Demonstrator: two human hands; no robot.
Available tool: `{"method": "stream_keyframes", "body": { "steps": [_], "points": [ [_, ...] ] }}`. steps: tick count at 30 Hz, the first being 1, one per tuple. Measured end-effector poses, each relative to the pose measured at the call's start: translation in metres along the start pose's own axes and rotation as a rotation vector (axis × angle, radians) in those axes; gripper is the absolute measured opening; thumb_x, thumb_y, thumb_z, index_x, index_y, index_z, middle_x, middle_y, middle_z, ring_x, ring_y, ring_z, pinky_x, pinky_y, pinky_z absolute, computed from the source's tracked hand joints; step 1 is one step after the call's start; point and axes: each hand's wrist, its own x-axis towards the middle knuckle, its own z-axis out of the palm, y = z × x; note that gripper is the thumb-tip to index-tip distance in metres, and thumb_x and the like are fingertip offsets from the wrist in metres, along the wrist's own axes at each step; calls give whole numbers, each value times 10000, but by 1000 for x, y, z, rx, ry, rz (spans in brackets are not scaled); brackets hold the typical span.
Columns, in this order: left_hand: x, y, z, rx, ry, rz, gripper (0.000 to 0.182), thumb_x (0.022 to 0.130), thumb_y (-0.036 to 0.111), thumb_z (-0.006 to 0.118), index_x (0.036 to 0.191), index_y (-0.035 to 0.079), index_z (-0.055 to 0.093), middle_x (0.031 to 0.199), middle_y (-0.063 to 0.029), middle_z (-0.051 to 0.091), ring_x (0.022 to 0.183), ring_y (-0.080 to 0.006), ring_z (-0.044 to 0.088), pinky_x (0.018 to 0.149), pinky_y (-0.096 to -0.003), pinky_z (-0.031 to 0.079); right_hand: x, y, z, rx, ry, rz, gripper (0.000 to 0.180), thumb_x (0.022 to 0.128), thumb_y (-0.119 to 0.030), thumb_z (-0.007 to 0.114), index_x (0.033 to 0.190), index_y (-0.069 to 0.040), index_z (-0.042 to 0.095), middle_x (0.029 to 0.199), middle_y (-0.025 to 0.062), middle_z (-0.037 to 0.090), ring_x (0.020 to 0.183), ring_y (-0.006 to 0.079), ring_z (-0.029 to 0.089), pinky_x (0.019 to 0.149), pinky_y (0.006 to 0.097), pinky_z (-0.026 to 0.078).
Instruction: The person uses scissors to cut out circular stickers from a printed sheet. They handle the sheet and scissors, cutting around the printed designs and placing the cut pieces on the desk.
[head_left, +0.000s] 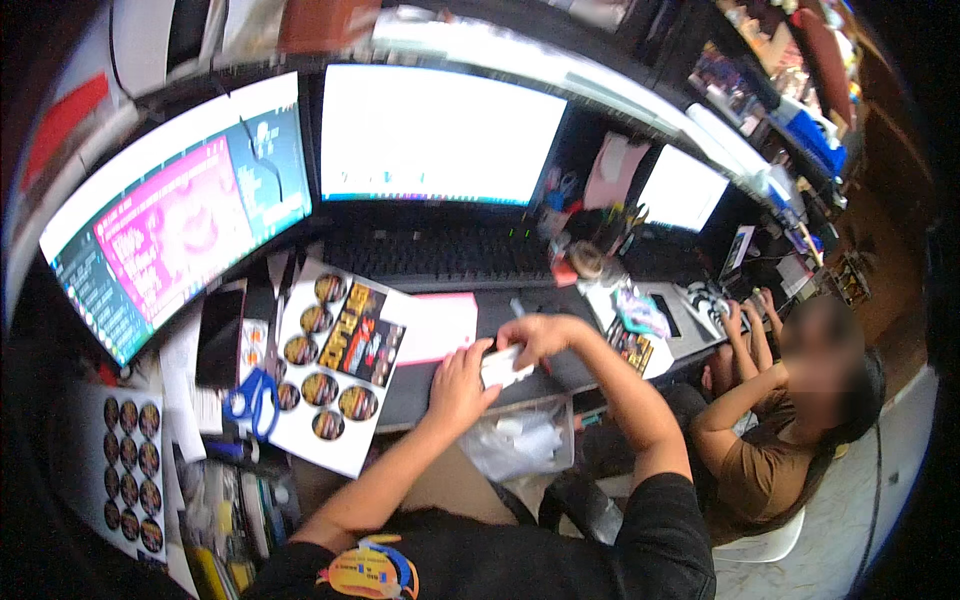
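Note:
My left hand (459, 386) holds a small white object (504, 367), perhaps a stack of cards, by its left side at the desk's front edge. The fingers of my right hand (544, 337) are bent onto the same object from above and the right. Just left of them lies a pink-edged white sheet (439, 326). Farther left is a printed sheet of round stickers (345, 442), with blue-handled scissors (259, 405) over its left edge. Behind my hands stands a black keyboard (435, 255).
Monitors (442, 131) line the back of the desk. A clear plastic bin (566, 435) with bags is below the desk edge. At the right a person (757, 480) sits with hands near a keyboard. Another sheet of round stickers (131, 517) is at far left.

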Motion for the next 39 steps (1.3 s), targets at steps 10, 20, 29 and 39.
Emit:
{"method": "stream_keyframes", "body": {
  "steps": [10,20,29,39],
  "points": [
    [-2,2,-7,-246,101,-10,984,791,450,693,1458,24,108,1081,-239,497,962,-324,533,758,-398,478,-162,-97,-110,242,724,-774,486,629,-115,793,1032,-108,522,939,17,580,878,122,588,721,272,495],
    [-2,4,-7,-150,15,-33,880,802,303,694,1461,72,157,1078,-228,516,878,-313,566,767,-409,481,-152,-215,-258,629,1287,-418,400,730,-47,723,1079,72,570,968,241,596,832,301,659,709,326,573],
    [-4,-4,-1,-139,-7,5,824,793,228,660,1453,104,184,1115,-261,500,1001,-424,534,860,-491,446,-89,-232,-267,659,1231,-178,313,706,46,706,990,93,583,991,221,591,813,290,656,655,330,593],
    [-3,-1,-6,-100,-22,12,797,789,190,668,1438,61,224,1170,-240,489,1041,-380,535,885,-462,444,-89,-243,-290,-52,1099,359,309,672,-275,750,863,-47,665,826,69,558,690,185,503,643,343,449]
  ]
}}
